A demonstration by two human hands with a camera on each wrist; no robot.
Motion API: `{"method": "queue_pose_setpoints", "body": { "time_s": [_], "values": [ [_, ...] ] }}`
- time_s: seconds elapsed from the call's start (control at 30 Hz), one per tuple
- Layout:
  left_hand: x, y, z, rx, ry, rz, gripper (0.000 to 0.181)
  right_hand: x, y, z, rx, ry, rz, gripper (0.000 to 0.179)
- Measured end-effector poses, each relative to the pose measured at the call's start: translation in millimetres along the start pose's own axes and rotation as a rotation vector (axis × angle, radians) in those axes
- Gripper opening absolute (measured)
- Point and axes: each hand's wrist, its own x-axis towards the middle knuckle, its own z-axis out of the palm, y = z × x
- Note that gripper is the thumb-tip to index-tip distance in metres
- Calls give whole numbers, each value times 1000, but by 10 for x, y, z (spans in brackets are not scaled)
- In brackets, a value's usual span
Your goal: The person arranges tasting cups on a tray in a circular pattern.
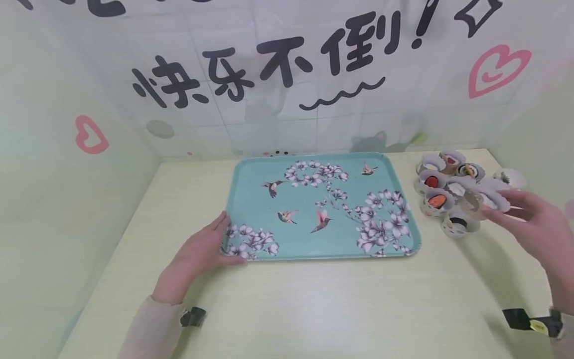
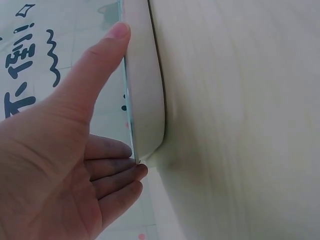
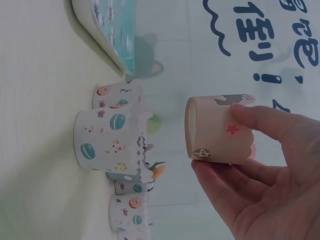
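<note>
A light-blue tray [image 1: 309,239] printed with birds and blossoms lies on the table. My left hand [image 1: 199,249] is at its near left corner, thumb along the front rim and fingers at the left side. In the left wrist view, the fingertips [image 2: 135,172] touch the corner. My right hand [image 3: 270,170] pinches a beige paper cup [image 3: 220,127] with a red star between thumb and fingers. The cup is raised over the table, and its contents are hidden in the right wrist view. Beneath and beside it stand several patterned paper cups [image 3: 112,142].
The grouped cups hold small food-like pieces, among them an orange one [image 1: 437,201] and a red one [image 1: 431,181]. They stand right of the tray on the pale wooden table [image 1: 314,309]. Behind hangs a white backdrop [image 1: 278,109] with black characters and pink hearts.
</note>
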Motion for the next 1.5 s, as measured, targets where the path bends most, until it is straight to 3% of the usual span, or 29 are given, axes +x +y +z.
{"method": "queue_pose_setpoints", "body": {
  "time_s": [0.2, 0.37, 0.67, 0.97, 1.5],
  "values": [
    [-12, -4, -11, 10, -2, -3, 115, 3, -139, 71, -61, -12, -28, 29],
    [-25, 4, -33, 13, -5, -11, 114, 31, -271, 156, -104, -33, -40, 58],
    [-29, 18, -34, 14, -4, -14, 115, 79, -458, 316, -76, -102, -110, 58],
    [-29, 21, -15, 12, 0, -15, 116, 119, -586, 428, -57, -121, -196, 54],
    [-25, 40, -56, 9, 0, -4, 116, 176, -741, 577, -75, -172, -198, 57]
  ]
}}
